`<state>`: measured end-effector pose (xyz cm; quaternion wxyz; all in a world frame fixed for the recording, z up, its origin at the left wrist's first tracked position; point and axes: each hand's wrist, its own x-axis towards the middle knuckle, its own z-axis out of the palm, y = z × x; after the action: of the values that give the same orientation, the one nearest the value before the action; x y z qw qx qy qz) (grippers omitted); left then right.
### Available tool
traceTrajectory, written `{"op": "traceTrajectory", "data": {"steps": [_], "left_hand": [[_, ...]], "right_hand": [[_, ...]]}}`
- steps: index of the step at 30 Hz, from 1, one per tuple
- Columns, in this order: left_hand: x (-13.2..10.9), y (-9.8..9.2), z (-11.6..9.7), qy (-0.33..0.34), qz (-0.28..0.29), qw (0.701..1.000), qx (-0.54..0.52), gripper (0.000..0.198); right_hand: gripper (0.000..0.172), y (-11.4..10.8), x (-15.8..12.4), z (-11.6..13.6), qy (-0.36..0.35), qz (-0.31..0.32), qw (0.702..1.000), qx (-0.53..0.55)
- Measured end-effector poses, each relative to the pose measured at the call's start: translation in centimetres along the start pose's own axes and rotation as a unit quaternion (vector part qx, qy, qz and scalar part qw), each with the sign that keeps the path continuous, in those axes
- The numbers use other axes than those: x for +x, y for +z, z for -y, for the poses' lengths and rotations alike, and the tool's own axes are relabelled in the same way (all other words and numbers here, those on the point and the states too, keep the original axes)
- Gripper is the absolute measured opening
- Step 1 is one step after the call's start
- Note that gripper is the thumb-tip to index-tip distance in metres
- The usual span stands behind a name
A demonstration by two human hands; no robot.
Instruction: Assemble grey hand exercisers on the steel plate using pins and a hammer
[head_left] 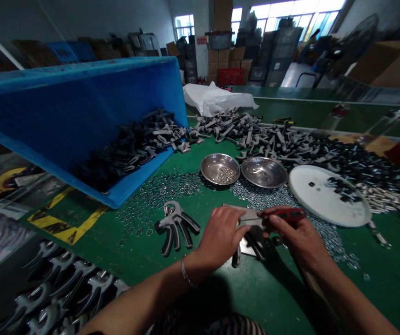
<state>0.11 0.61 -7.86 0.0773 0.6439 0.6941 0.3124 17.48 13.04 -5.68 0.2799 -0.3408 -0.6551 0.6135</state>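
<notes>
My left hand [219,235] is closed over a grey and black hand grip [254,246], pressing it on a metal fixture [248,216]; the palm hides part of the hand grip. Just to the right, my right hand [299,235] is wrapped round a red-handled tool [292,214] whose working end I cannot make out, its fingers close to the hand grip. Left of my left hand, two assembled hand grips [177,228] with a coil spring lie on the green table [133,260].
A tipped blue crate [151,177] spills grey and black handles [165,132]. Two steel bowls [220,170] [264,172] hold small parts. Metal rings [165,188] lie around them. A white lid [332,200] carries black knobs. Finished hand grips [56,284] fill a box at lower left.
</notes>
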Motion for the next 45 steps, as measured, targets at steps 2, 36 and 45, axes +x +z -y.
{"op": "traceTrajectory", "data": {"steps": [2, 36, 45], "left_hand": [[-1.6, 1.7, 0.6, -0.095, -0.006, 0.995, 0.023, 0.056], [-1.3, 4.0, 3.9, -0.153, 0.104, 0.981, -0.065, 0.03], [-1.5, 4.1, 4.0, -0.146, 0.088, 0.982, -0.081, 0.029]], "right_hand": [[0.027, 0.5, 0.8, -1.5, -0.008, -0.049, 0.998, 0.026], [0.029, 3.2, 4.4, -5.5, 0.014, 0.012, 1.0, -0.005], [0.024, 3.5, 2.1, -7.5, -0.022, -0.026, 0.995, -0.092]]}}
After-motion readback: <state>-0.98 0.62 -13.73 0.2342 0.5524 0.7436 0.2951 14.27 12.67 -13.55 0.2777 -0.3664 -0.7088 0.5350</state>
